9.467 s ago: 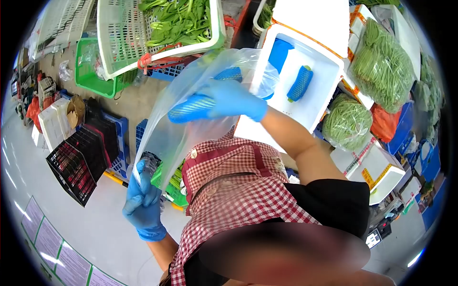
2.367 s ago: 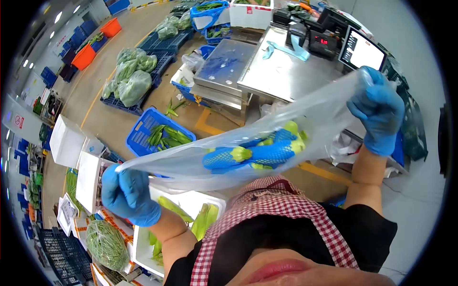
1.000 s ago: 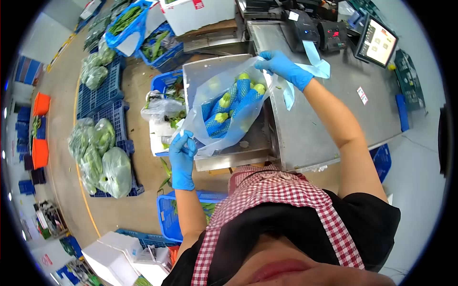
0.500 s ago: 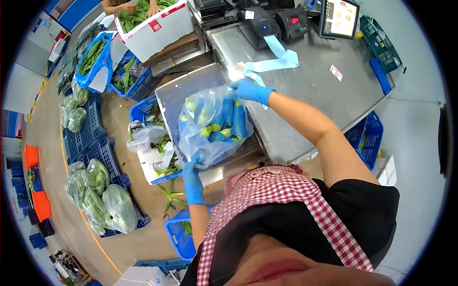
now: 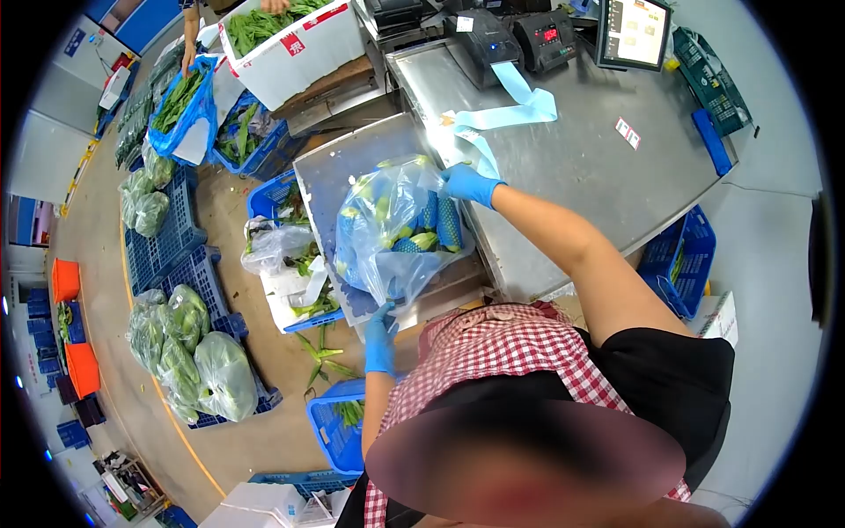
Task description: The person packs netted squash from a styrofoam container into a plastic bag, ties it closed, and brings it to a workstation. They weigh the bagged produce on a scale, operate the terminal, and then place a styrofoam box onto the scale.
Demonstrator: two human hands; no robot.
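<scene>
Atop a flat metal platform (image 5: 321, 176) beside the grey steel counter (image 5: 598, 167), seen in the head view, rests a clear plastic bag (image 5: 374, 255) holding several green vegetables (image 5: 448, 224) in blue mesh sleeves. Left of the platform, a blue plastic crate (image 5: 273, 195) contains leafy scraps and a crumpled clear bag (image 5: 275, 246). Further up, a white box with red labels (image 5: 299, 55) holds leafy greens, as does a blue plastic bag (image 5: 201, 132) next to it. Green stalks lie in a low blue basket (image 5: 330, 431) near the person's left forearm, while filled clear bags of greens (image 5: 180, 352) sit on dark blue pallets (image 5: 167, 246).

The right hand (image 5: 473, 185), gloved in blue, has its fingers together on the clear plastic bag's upper right edge, just beside the sleeved vegetables. The blue-gloved left hand (image 5: 379, 341) pinches the lower edge between its fingertips, with the vegetables above and to the right, inside the plastic and apart from those fingers.
</scene>
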